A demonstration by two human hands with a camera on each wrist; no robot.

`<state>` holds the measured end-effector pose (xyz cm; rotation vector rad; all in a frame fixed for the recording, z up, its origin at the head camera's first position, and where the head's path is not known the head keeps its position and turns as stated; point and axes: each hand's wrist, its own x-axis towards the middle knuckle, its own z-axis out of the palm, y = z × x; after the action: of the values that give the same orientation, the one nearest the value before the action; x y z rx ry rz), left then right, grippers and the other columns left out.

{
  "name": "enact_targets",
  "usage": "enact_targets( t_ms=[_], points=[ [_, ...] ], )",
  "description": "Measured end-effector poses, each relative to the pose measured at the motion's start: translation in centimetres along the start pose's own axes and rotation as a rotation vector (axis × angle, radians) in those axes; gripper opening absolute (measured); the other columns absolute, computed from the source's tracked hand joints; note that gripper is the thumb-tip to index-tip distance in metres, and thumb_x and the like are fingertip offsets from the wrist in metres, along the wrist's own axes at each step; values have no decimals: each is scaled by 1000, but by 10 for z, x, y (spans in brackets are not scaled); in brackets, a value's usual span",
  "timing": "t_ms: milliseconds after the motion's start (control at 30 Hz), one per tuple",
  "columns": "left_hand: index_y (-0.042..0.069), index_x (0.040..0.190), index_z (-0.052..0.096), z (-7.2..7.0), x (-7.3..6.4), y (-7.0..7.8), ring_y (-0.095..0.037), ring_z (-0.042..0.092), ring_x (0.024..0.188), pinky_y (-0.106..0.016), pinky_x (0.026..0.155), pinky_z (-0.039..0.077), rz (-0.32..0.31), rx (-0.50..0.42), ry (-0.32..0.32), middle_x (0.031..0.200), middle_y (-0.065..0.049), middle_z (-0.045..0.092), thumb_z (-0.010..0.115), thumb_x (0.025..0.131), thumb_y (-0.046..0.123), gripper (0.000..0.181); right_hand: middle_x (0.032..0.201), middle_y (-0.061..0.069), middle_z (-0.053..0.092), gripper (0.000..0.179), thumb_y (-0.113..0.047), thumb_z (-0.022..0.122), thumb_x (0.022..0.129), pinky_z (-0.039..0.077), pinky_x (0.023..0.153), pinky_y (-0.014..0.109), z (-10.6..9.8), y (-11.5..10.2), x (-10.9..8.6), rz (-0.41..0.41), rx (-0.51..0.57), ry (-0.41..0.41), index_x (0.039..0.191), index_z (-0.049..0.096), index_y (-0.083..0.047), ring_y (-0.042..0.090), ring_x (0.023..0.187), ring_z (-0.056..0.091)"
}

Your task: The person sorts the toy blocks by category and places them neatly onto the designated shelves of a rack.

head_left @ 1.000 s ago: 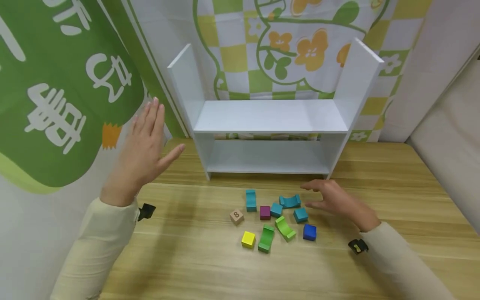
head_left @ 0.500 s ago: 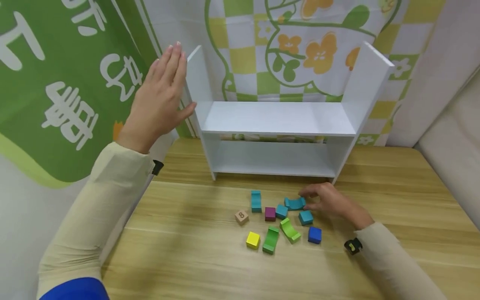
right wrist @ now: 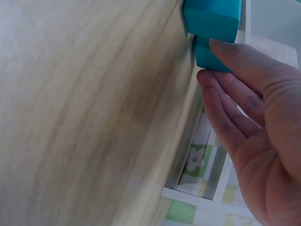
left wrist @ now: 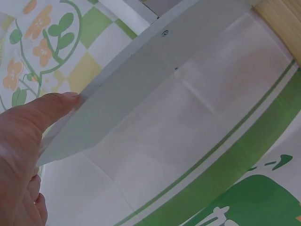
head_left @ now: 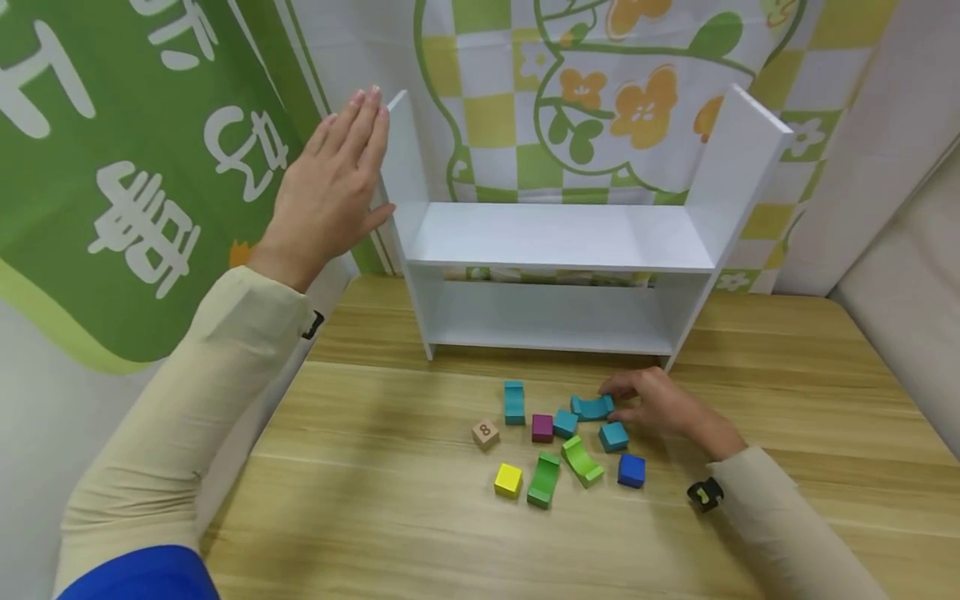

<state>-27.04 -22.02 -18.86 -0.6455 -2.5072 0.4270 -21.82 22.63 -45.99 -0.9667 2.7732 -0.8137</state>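
My left hand [head_left: 330, 187], fingers straight and together, lies against the upper left side panel [head_left: 408, 158] of a white two-tier shelf [head_left: 562, 237]. In the left wrist view its thumb [left wrist: 56, 106] rests at the edge of that panel. My right hand [head_left: 667, 407] pinches the right end of a teal curved block [head_left: 592, 408] on the wooden table, thumb in front and fingers behind. The right wrist view has the thumb [right wrist: 244, 59] on this block [right wrist: 209, 59], just beyond a teal cube [right wrist: 214, 19].
Around the pinched block lie a second teal curved block [head_left: 514, 403], two green curved blocks, and several cubes, among them a purple cube [head_left: 542, 428], a yellow cube [head_left: 508, 481], a blue cube [head_left: 632, 471] and a wooden cube marked 8 [head_left: 485, 434]. Patterned cloth [head_left: 495, 125] hangs behind the shelf.
My left hand has risen and moved right to the shelf's side panel. My right hand has closed in on the end of the teal curved block. The head view has shifted slightly.
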Motion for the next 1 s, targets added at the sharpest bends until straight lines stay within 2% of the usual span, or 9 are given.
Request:
enact_targets(
  t_ms=[233, 367, 500, 667, 867, 1000],
  points=[
    [-8, 166, 3, 0, 2, 3, -37, 6, 167, -50, 138, 11, 4, 3, 2, 177, -21, -3, 75, 98, 37, 108, 117, 13, 80, 34, -9, 85, 88, 68, 87, 38, -6, -2, -3, 1, -3, 37, 120, 77, -1, 27, 102, 78],
    [-8, 166, 4, 0, 3, 3, -37, 6, 167, -49, 138, 11, 5, 1, 3, 177, -21, -2, 75, 98, 37, 108, 116, 13, 80, 34, -7, 86, 87, 68, 86, 40, -15, -9, 0, -48, -26, 74, 119, 77, -1, 27, 101, 79],
    [-7, 166, 1, -2, 2, 2, -37, 3, 167, -49, 138, 8, -8, -10, -20, 177, -20, -6, 75, 98, 36, 109, 111, 10, 81, 33, -9, 87, 86, 68, 83, 43, -28, -22, 9, -107, -55, 106, 117, 78, -3, 28, 97, 80],
    [-7, 166, 0, -3, 0, 0, -36, 1, 167, -49, 138, 6, -13, -27, -34, 177, -19, -8, 75, 99, 35, 109, 113, 8, 81, 33, -12, 87, 87, 68, 83, 42, -45, -42, 22, -144, -36, 99, 118, 79, -5, 26, 99, 79],
    [-7, 166, 2, -1, -2, 0, -37, 3, 167, -50, 138, 8, -7, -34, -15, 177, -20, -5, 76, 98, 34, 109, 116, 11, 81, 35, -14, 86, 89, 69, 84, 38, -68, -65, 34, -151, -25, 77, 121, 78, -4, 25, 101, 80],
    [-7, 166, 3, -1, 1, 2, -38, 5, 167, -50, 138, 10, 1, -31, 4, 177, -21, -3, 76, 98, 34, 109, 117, 9, 81, 34, -17, 86, 90, 68, 86, 37, -85, -76, 42, -144, -69, 85, 121, 79, -7, 24, 101, 80]
  ],
)
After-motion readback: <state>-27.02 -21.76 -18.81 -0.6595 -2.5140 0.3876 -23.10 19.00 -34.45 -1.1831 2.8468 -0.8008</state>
